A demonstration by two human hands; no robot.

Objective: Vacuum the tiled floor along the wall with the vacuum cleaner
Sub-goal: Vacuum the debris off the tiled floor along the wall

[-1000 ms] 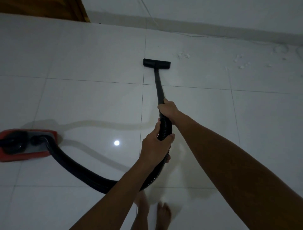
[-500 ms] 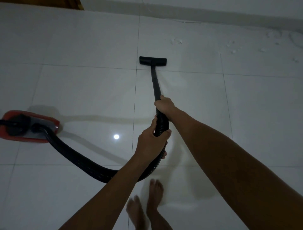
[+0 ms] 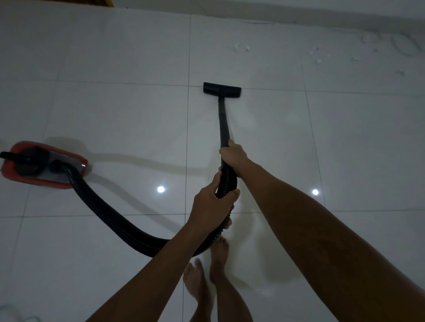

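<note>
A black floor nozzle [image 3: 222, 90] lies flat on the white tiled floor [image 3: 119, 115], on a grout line some way short of the wall [image 3: 345, 13]. A black wand [image 3: 223, 124] runs from it back to my right hand [image 3: 233, 154], which grips its near end. Just behind, my left hand [image 3: 212, 205] is closed around the ribbed black hose [image 3: 110, 217]. The hose curves left to the red vacuum cleaner body [image 3: 43, 166] on the floor. White dust clumps [image 3: 318, 55] lie near the wall at the upper right.
My two bare feet [image 3: 207, 271] stand right below the hands. A thin white cord [image 3: 404, 46] loops on the floor by the wall at top right. A brown wooden edge [image 3: 108, 2] shows at the top left. Two light reflections shine on the tiles.
The nozzle has been drawn back from the wall across the tiles, and I have stepped back. The vacuum body sits higher in view. Both hands keep the same grip.
</note>
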